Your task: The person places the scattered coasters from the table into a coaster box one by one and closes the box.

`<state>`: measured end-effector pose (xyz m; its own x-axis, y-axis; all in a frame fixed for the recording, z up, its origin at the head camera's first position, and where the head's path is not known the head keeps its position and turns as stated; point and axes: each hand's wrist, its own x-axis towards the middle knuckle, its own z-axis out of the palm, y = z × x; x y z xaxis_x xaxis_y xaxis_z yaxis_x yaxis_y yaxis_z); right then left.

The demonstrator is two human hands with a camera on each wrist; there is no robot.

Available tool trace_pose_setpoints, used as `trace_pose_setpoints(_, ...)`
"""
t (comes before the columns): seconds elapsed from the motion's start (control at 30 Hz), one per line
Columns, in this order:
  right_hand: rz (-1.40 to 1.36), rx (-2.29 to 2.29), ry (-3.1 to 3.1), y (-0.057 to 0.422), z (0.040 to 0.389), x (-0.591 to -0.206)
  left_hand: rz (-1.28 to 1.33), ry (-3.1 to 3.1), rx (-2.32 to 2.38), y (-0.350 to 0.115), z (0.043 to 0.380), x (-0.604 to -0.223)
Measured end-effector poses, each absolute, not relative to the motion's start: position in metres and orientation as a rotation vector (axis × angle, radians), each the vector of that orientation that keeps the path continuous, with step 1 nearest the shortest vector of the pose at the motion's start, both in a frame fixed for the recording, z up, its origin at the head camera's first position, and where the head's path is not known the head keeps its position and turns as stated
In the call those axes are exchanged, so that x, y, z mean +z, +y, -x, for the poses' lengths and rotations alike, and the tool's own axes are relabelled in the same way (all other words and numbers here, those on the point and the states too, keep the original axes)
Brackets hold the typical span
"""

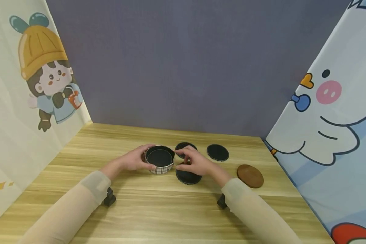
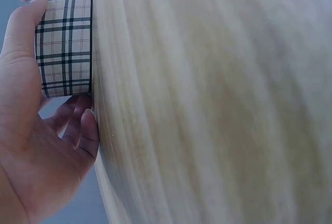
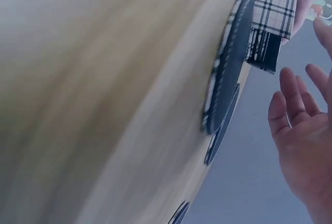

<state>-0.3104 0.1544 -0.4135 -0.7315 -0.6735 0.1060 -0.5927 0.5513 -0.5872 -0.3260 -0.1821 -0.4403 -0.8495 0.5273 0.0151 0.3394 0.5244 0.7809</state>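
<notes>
A round coaster holder [image 1: 160, 169] with a plaid outside and black inside stands on the wooden table, a slot in its wall facing right. My left hand [image 1: 135, 158] grips it from the left, thumb in front and fingers round the back; the plaid wall [image 2: 65, 42] fills the grip in the left wrist view. My right hand [image 1: 198, 162] hovers just right of the holder, over a black round coaster [image 1: 188, 178], with nothing between its loosely bent fingers. In the right wrist view that coaster [image 3: 228, 68] shows a stitched rim and plaid underside.
Two more black coasters lie behind and right of the right hand, one partly covered coaster [image 1: 183, 145] and one farther right coaster [image 1: 218, 152]. A brown round disc [image 1: 250, 176] lies near the right forearm. A grey panel [image 1: 183, 67] closes off the table's back.
</notes>
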Motion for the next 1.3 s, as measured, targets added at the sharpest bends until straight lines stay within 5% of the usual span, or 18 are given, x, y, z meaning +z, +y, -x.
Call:
trace_pose_setpoints(0.8,1.036,-0.907,2.637,0.247,0.275,-0.427,-0.747,2.51,1.249,-0.18,0.322,-0.438)
trace_pose_setpoints(1.3,0.951,-0.702,2.661,0.247,0.285,-0.431,-0.733,2.467,1.276,-0.18,0.327,-0.441)
